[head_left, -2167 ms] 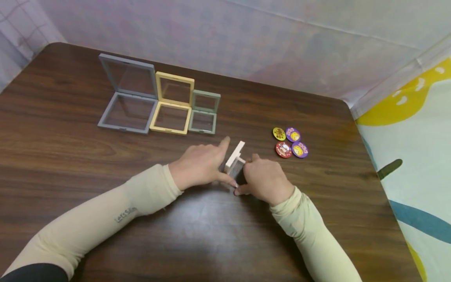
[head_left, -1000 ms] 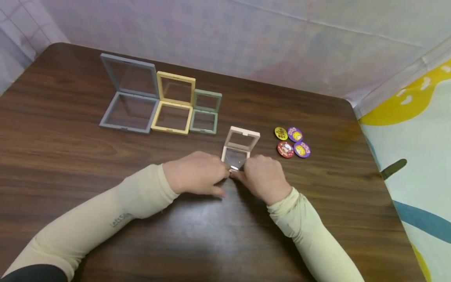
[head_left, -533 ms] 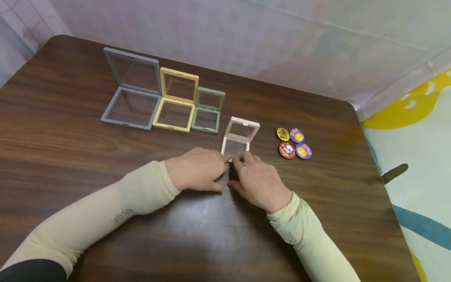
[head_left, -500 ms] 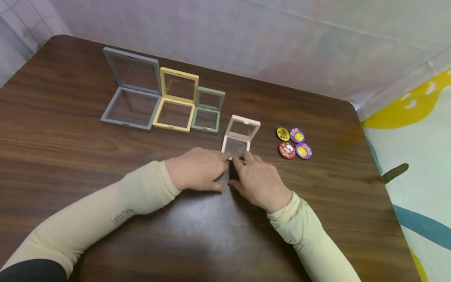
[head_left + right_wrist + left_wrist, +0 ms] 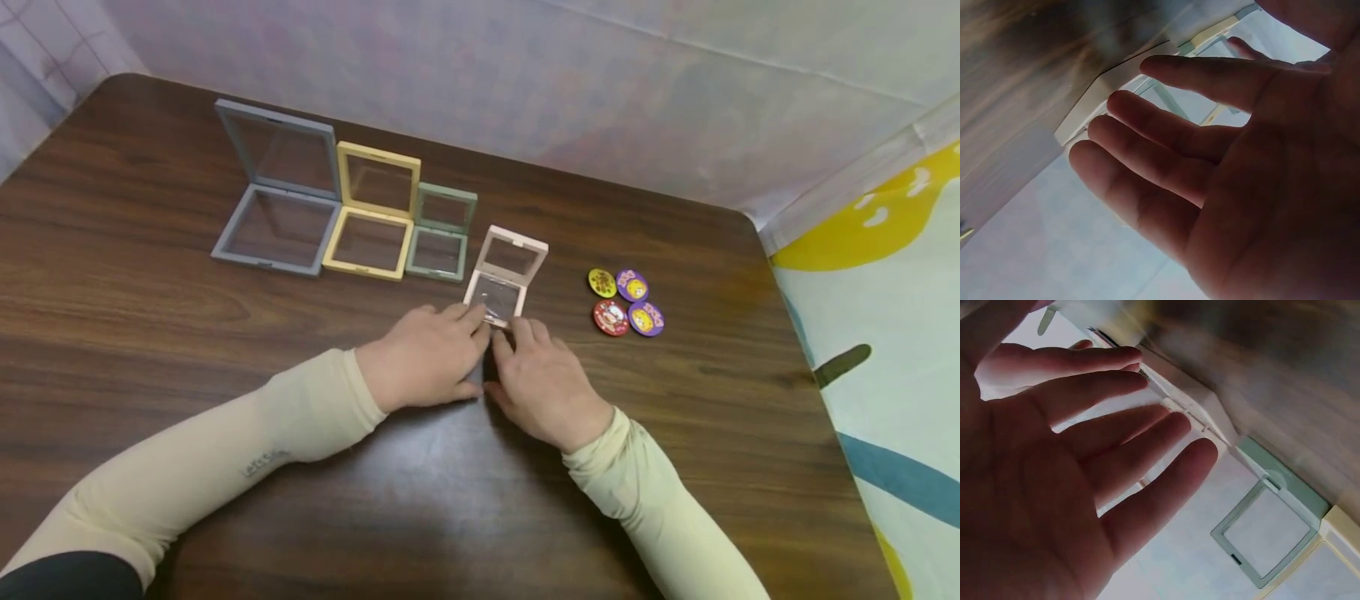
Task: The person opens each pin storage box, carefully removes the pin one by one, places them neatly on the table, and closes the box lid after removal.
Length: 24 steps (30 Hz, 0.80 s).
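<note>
A small pale pink hinged display frame [image 5: 519, 237] with clear panes stands unfolded, its base flat on the table and its lid leaning up at the back. My left hand [image 5: 425, 357] reaches its near left corner, fingers stretched forward and fingertips right at the front rim. On the other side, my right hand [image 5: 551, 385] lies with extended fingers by the near right corner. Both thumbs point inward, tips close together. In the wrist views the palms show nothing held, and the pink frame's edge [image 5: 1094, 99] lies just beyond the right fingertips.
Left of the pink frame, similar unfolded frames stand side by side: a green one [image 5: 447, 194], a yellow one [image 5: 378, 153] and a larger blue-grey one [image 5: 277, 120]. Several round badges, among them a red one [image 5: 611, 318], lie to the right on the wooden table [image 5: 720, 350].
The pink frame, tilted up between both hands at first, came down onto the table and slid away from me, nearer the green frame's line. My left fingers have straightened from a curl.
</note>
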Motion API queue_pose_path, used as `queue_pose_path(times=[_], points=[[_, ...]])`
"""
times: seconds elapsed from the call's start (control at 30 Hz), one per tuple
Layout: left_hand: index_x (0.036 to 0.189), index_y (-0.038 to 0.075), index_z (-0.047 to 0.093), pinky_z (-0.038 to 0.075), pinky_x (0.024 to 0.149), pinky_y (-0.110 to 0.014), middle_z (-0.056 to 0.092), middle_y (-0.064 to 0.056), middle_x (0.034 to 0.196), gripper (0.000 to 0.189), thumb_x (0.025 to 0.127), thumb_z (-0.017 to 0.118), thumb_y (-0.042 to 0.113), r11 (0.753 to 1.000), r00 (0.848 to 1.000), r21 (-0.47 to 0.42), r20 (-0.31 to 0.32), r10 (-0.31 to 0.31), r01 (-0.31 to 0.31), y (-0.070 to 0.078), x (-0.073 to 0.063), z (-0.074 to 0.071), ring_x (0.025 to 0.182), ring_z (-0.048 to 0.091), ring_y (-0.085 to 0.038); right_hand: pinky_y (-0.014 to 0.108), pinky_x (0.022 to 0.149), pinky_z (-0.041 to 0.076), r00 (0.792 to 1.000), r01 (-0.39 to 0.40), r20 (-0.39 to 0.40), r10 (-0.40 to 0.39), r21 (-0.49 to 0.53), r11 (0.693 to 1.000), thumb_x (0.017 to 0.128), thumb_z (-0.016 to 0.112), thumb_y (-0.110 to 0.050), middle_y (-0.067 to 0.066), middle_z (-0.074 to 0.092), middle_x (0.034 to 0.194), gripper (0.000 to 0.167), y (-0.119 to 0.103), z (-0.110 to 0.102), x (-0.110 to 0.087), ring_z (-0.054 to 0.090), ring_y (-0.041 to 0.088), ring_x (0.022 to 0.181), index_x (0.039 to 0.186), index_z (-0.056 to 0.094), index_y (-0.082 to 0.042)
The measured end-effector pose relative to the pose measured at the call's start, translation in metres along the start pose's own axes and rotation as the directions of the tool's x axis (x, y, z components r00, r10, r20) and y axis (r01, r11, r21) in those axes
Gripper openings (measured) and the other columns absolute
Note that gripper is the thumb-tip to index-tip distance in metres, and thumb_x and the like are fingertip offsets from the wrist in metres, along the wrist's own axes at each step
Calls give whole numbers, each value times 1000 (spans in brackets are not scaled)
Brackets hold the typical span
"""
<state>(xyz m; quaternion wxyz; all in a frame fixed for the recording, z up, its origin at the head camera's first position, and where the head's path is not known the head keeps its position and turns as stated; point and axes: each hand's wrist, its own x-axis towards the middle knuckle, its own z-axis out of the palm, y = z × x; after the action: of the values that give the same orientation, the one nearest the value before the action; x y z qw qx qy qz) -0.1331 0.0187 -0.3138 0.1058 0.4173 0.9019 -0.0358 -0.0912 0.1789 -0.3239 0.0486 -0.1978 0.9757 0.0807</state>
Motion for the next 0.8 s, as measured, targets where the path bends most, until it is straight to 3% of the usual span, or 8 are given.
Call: queue_pose_path(times=[0.1,0.2,0.3,0.43,0.53,0.67,0.8], points=[[141,8,44,43,103,-49,39,-14,150,68,88,59,50,999,1000,27,5,-22,21,-1,2,0,134,44,-31,47,98,47,998,-10,59,10,2,1000,88,63,-42,21,45,137,67,-3,-2,0,47,34,126,139,44,-3],[144,10,41,41,105,-48,36,-11,152,63,92,57,42,998,998,33,37,-52,51,-3,5,0,134,43,-31,48,104,43,992,-4,123,0,27,1000,90,59,-42,26,33,148,70,-7,-2,-1,40,38,134,143,38,-1],[144,6,39,43,104,-47,37,-12,151,61,93,54,35,998,998,32,19,-56,56,-5,8,-1,133,44,-31,47,109,39,989,3,148,-10,44,999,93,56,-41,31,21,153,71,-10,-1,-3,32,41,140,146,32,0],[139,5,46,50,95,-43,42,-12,148,54,93,56,30,997,998,31,-27,-64,65,-8,16,0,127,50,-30,46,112,35,985,6,171,-10,22,1000,95,50,-43,30,18,154,71,-17,1,-5,26,41,142,147,30,1],[138,6,49,51,94,-42,39,-11,151,50,94,55,30,996,996,14,-9,-87,87,-11,22,-1,126,52,-29,46,115,30,976,25,217,-27,12,1000,98,43,-44,29,16,155,71,-24,3,-6,22,40,144,147,26,3],[143,5,41,50,96,-42,29,-11,155,54,97,50,32,993,992,2,44,-120,120,-13,29,-1,127,52,-29,46,115,29,978,44,205,-40,-15,999,98,40,-45,29,20,154,70,-29,6,-6,24,39,144,147,27,4],[146,1,34,53,90,-42,27,-14,156,55,99,43,30,991,990,-5,43,-133,133,-11,34,1,120,58,-29,47,113,33,984,38,175,-32,-35,999,98,41,-47,28,24,153,71,-30,8,-7,28,38,142,146,29,3]])
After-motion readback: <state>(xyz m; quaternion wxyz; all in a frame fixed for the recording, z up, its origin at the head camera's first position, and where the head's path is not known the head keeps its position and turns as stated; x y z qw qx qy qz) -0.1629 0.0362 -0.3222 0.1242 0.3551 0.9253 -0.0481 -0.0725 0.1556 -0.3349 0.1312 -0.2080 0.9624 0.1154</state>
